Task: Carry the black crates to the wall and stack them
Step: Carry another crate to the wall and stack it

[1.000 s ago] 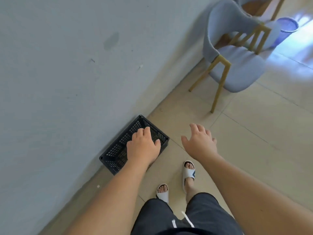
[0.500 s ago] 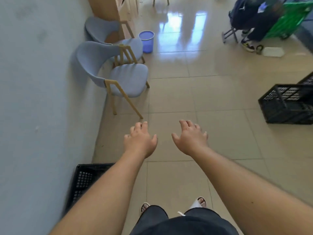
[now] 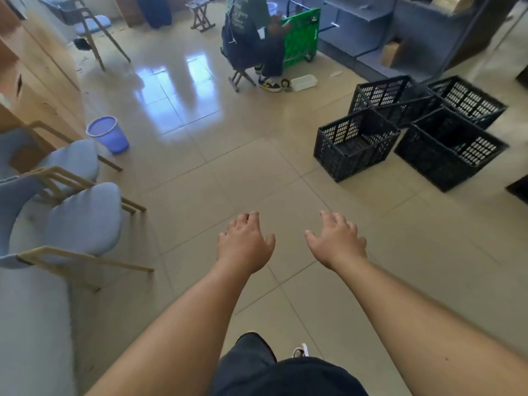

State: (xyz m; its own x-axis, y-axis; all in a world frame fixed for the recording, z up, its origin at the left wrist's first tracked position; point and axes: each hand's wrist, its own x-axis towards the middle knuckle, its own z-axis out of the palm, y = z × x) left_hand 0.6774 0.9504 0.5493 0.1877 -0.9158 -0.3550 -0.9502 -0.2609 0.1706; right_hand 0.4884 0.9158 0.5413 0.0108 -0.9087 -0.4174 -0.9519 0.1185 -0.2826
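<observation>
Several black slatted crates stand in a cluster on the tiled floor at the right. The nearest black crate (image 3: 354, 145) is upright and empty, with another crate (image 3: 450, 150) to its right and two more (image 3: 388, 95) behind. My left hand (image 3: 245, 242) and my right hand (image 3: 337, 240) hang out in front of me over bare floor, fingers spread, holding nothing. Both hands are well short of the crates. The wall (image 3: 25, 324) is at the lower left edge.
Two blue-grey chairs with wooden legs (image 3: 77, 221) stand along the left wall, a purple bucket (image 3: 107, 134) beyond them. A person sits on a stool (image 3: 251, 44) by a green cart (image 3: 303, 35) far ahead. Wooden cabinets line the far left.
My view has swung right, away from the wall and the crate set down beside it, which has left the frame. The cluster of crates has come into view; both hands stay empty.
</observation>
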